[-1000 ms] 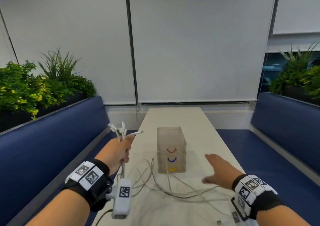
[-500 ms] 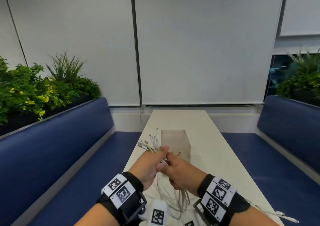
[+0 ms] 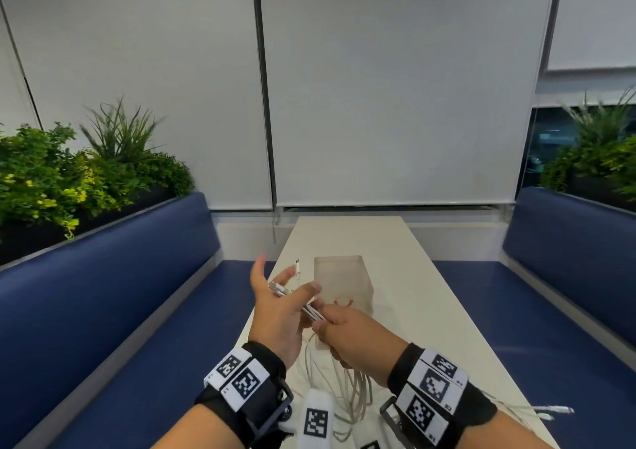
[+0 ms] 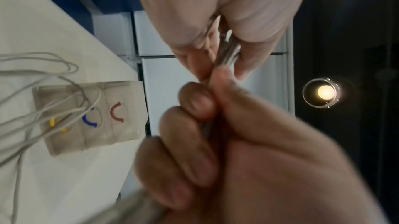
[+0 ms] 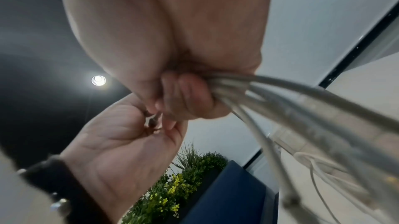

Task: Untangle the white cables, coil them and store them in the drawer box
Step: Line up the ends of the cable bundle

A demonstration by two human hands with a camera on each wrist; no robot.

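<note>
Several white cables point(image 3: 311, 311) run as one bundle between my two hands above the table's near end. My left hand point(image 3: 290, 292) pins their plug ends under its thumb, the fingers spread upward; one plug point(image 3: 297, 269) sticks up. My right hand point(image 3: 332, 326) grips the bundle just below, fingers curled round it point(image 5: 280, 94). The loose lengths hang in loops to the table point(image 3: 347, 400). Behind the hands stands the translucent drawer box point(image 3: 344, 276); the left wrist view shows its drawers shut point(image 4: 121, 125), with red, blue and yellow handles.
The long white table point(image 3: 413, 293) runs away from me between two blue benches point(image 3: 103, 311) point(image 3: 568, 276). Planters sit behind both benches. Two cable ends point(image 3: 554, 410) trail near the table's right edge.
My left hand carried the cable ends from the left to the middle and my right hand came in and took hold of the bundle. Since then the left fingers have spread open.
</note>
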